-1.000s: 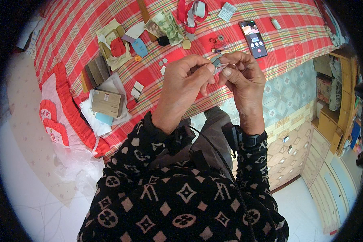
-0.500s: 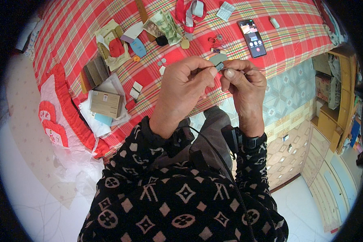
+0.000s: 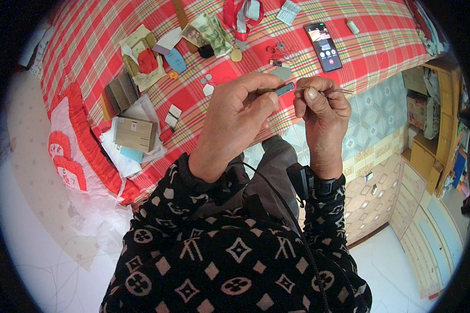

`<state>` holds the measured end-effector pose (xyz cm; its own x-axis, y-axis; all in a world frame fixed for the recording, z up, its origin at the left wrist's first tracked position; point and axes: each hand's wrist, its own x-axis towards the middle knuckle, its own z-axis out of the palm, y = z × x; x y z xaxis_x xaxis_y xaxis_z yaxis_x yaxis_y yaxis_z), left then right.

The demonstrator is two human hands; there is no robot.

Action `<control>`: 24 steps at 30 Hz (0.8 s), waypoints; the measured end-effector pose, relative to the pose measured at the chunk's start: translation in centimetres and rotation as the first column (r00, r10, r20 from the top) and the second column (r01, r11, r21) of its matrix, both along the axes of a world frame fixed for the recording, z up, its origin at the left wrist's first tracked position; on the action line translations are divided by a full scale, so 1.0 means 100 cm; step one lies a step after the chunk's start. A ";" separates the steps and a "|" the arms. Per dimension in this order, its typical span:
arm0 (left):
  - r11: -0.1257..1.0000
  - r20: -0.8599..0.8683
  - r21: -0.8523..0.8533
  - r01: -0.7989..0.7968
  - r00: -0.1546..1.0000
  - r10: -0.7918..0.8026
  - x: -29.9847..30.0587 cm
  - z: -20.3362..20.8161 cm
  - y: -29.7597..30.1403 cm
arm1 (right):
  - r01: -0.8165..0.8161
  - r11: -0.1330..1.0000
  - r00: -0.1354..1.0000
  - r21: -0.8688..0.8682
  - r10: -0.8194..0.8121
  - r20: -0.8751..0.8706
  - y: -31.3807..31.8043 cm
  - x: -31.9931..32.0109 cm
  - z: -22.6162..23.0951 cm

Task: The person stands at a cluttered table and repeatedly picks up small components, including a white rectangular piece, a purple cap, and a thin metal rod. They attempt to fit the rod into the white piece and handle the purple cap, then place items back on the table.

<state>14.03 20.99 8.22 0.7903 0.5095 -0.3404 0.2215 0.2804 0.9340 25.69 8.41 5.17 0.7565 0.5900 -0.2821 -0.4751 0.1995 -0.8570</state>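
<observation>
I found the small, flat, dark grey rectangular piece (image 3: 284,89) raised in front of me, above the near edge of the red, yellow and white plaid cloth (image 3: 371,32). Its long axis ran left to right, tilted slightly, with the exposed end pointing toward my right hand (image 3: 325,106) and standing higher than the other. My left hand (image 3: 239,107) gripped the opposite end between thumb and forefinger, the gap closed onto the piece. My right hand was curled, thumb pressed against the forefinger, around a thin grey strand (image 3: 345,91) whose end projected rightward past the knuckles. Whether the strand joined the piece I could not tell. A grey-green oval flat piece (image 3: 283,72) lay just beyond; a black smartphone (image 3: 326,58) with lit screen lay farther right.
</observation>
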 end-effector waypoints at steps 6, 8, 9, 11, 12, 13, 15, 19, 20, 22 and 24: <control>0.996 -0.020 0.081 0.022 1.000 -0.020 -0.001 0.001 0.000 | 0.014 1.000 0.999 -0.025 -0.013 0.040 -0.005 0.000 -0.002; 0.999 -0.018 0.049 0.006 1.000 -0.005 -0.001 0.001 -0.001 | 0.020 0.998 0.998 -0.060 -0.016 0.064 -0.007 0.001 -0.003; 0.999 -0.009 0.053 -0.002 1.000 0.003 -0.001 0.001 -0.001 | 0.009 0.999 0.997 -0.036 -0.006 0.071 -0.008 0.002 -0.004; 0.998 0.018 0.052 -0.019 1.000 0.018 -0.001 0.001 -0.002 | -0.014 1.000 0.996 0.013 0.013 0.090 -0.009 0.004 -0.005; 0.998 0.022 0.050 -0.033 0.999 0.032 -0.001 0.002 -0.003 | 0.001 1.000 0.996 0.010 -0.002 0.086 -0.010 0.004 -0.005; 0.998 0.026 0.048 -0.048 0.999 0.046 -0.001 0.002 -0.004 | 0.015 1.000 0.997 0.007 -0.016 0.082 -0.010 0.004 -0.004; 0.997 0.029 0.053 -0.057 0.998 0.055 0.000 0.002 -0.005 | 0.029 1.000 0.997 0.001 -0.029 0.078 -0.011 0.004 -0.003; 0.995 0.057 0.073 -0.061 0.997 0.057 0.002 0.001 -0.007 | 0.010 1.000 0.997 -0.003 -0.009 0.074 -0.011 0.001 -0.001; 0.996 0.061 0.065 -0.057 0.997 0.053 0.002 0.001 -0.007 | 0.007 1.000 0.997 -0.008 -0.006 0.073 -0.011 0.000 -0.001; 0.996 0.055 0.093 -0.014 0.998 0.009 0.002 0.000 -0.007 | -0.008 1.000 0.997 0.010 0.007 0.073 -0.011 -0.001 -0.001; 0.994 0.033 0.102 0.025 0.999 -0.028 0.001 0.000 -0.006 | -0.011 1.000 0.997 0.017 0.010 0.078 -0.012 -0.001 -0.001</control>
<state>14.13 20.37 8.25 0.8144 0.5188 -0.2599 0.1945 0.1779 0.9646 25.55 7.22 5.04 0.7697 0.6020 -0.2124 -0.4092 0.2099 -0.8880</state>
